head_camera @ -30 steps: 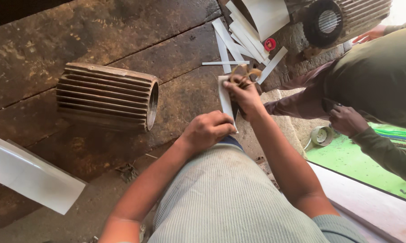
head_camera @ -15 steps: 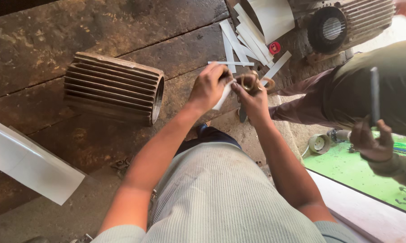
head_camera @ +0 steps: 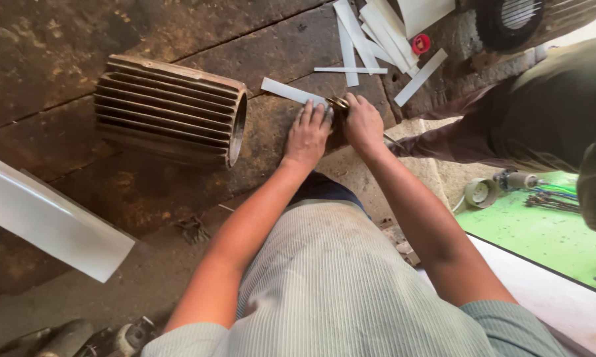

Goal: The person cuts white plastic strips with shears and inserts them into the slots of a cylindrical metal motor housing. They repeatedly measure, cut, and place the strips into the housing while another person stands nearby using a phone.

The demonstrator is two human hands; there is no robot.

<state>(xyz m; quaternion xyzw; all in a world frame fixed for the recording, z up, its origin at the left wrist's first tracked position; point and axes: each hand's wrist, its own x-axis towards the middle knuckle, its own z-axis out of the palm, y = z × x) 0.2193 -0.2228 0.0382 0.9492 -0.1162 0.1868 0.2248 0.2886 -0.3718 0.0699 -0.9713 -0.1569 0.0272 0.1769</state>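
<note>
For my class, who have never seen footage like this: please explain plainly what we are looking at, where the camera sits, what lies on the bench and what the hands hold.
There is no machine at work here, only a person's two bare hands. The one picture comes from a camera worn on the person's head, looking down past their striped shirt at a dark, worn bench.

The left hand lies flat, pressing down a white strip. The right hand is beside it and grips a small tool, probably scissors, at the strip's end.

Left of the hands lies a ribbed metal cylinder, a motor casing by the look of it. More white strips lie scattered beyond, and a white sheet sits at the left. Another person is at the right.
</note>
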